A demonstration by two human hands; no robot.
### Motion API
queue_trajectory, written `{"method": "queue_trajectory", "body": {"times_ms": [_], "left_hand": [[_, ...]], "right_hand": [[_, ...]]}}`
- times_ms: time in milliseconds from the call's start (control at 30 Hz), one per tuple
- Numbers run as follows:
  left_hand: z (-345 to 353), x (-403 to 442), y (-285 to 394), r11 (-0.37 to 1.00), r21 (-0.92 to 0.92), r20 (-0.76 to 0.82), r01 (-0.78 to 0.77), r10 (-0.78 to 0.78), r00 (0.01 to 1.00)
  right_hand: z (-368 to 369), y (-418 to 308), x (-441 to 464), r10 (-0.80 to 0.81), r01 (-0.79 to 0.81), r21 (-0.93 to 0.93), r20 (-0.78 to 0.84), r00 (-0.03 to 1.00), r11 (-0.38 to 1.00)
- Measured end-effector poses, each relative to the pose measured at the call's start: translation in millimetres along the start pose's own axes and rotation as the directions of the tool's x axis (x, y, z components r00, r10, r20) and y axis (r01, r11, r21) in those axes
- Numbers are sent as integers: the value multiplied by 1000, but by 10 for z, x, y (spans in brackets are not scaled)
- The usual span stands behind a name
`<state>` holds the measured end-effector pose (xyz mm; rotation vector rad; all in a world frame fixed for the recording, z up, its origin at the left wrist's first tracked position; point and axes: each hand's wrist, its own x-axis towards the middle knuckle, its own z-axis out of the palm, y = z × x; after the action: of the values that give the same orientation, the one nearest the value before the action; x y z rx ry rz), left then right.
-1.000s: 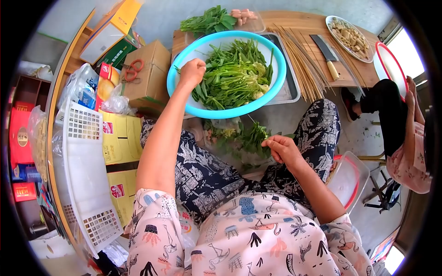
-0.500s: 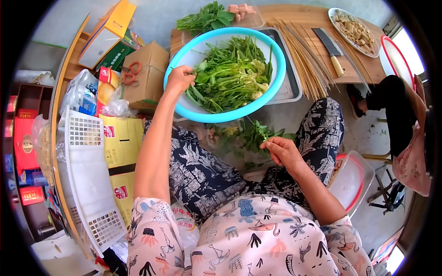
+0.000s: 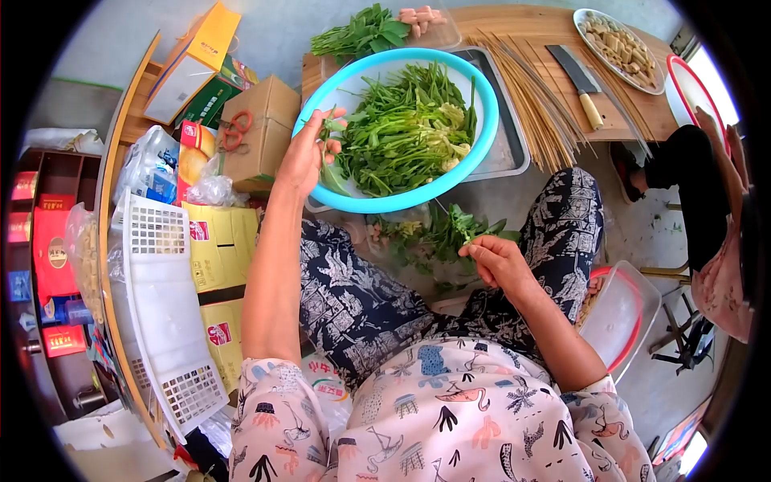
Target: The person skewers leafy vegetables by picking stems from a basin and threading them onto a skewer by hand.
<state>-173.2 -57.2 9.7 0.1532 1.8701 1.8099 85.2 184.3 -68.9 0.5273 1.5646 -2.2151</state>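
A blue-rimmed basin (image 3: 491, 100) full of leafy green stalks (image 3: 401, 132) stands in front of me. At its left rim my left hand (image 3: 307, 157) has its fingers curled round a thin leafy sprig (image 3: 331, 173), partly hidden by the hand. Lower and to the right, above my lap, my right hand (image 3: 499, 261) is closed in a pinch on a bunch of leafy greens (image 3: 462, 229). Below the basin, more greens and paler scraps lie in a blurred heap between my legs.
On the wooden table are bamboo skewers (image 3: 518, 92), a cleaver (image 3: 580, 80) and a plate of cut food pieces (image 3: 618, 52). A cardboard box (image 3: 261, 132) with red scissors (image 3: 237, 131) and a white plastic basket (image 3: 161, 313) are at left. Another person's leg (image 3: 691, 185) shows at right.
My left hand has drawn back slightly from the greens toward the basin's left rim, its fingers turned upward around the sprig. The right hand keeps its pinch, almost in place.
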Motion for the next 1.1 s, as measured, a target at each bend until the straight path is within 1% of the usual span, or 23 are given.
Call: {"method": "queue_trajectory", "body": {"times_ms": [67, 100, 167, 300, 367, 400, 500, 533, 567, 633, 667, 700, 767, 800, 833, 900, 933, 1033, 1100], "left_hand": [[10, -10, -11, 995, -101, 71, -22, 29, 997], [-4, 7, -49, 995, -101, 72, -22, 29, 997], [-28, 51, -139, 999, -3, 49, -51, 51, 997], [43, 16, -139, 995, 58, 55, -83, 80, 995], [138, -71, -45, 980, 69, -17, -189, 191, 981], [158, -110, 32, 965, 154, -9, -211, 215, 977], [5, 190, -67, 965, 145, -44, -219, 227, 973], [-29, 305, -84, 973, 133, -90, -188, 200, 976], [-16, 413, -68, 973, 132, -88, -190, 203, 975], [62, 666, -45, 927, 367, -275, -80, 190, 942], [72, 832, -82, 928, 371, -311, -42, 166, 936], [107, 965, -127, 929, 368, -305, -47, 168, 937], [161, 1213, -239, 890, 443, -284, -103, 249, 926], [141, 1350, -300, 893, 445, -292, -64, 212, 933], [125, 1466, -379, 894, 443, -289, -68, 214, 933], [134, 1615, -479, 831, 552, -281, -63, 256, 925], [118, 1673, -522, 837, 547, -287, -30, 221, 932], [130, 1731, -571, 807, 591, -305, -3, 227, 925], [134, 1656, -500, 820, 573, -310, 1, 216, 926]], "right_hand": [[-5, -1, -2, 1, -1, -12, -3, 1000, 1000], [-8, -2, -4, 0, 0, -11, -3, 1000, 1000], [-15, 0, -10, 2, -2, -13, -8, 1000, 1000], [-27, 15, -24, -3, 3, -12, -15, 1000, 1000], [-39, 10, -26, 5, -5, -2, -18, 1000, 1000], [-42, 7, -29, 3, -3, 0, -23, 1000, 1000], [-25, -9, -19, -11, 11, -3, -11, 1000, 1000], [-20, -6, -14, -5, 5, -13, -11, 1000, 1000], [-21, 0, -14, 1, -1, -23, -14, 1000, 1000], [-17, 5, -12, 3, -3, -20, -24, 1000, 1000], [-18, 3, -12, 6, -7, -15, -29, 1000, 1000], [-25, 4, -15, 3, -4, -18, -36, 999, 1000], [-29, 13, -22, 19, -19, 5, -55, 998, 1000], [-26, -13, -37, 20, -20, 7, -63, 998, 1000], [-32, -6, -35, 18, -18, 4, -68, 998, 1000], [-52, 21, -28, 15, -13, 33, -69, 997, 999], [-66, 21, -26, 17, -15, 24, -58, 998, 1000], [-67, 19, -16, 25, -24, 16, -55, 998, 1000], [-66, 30, 7, 28, -28, 0, -53, 998, 1000]]}}
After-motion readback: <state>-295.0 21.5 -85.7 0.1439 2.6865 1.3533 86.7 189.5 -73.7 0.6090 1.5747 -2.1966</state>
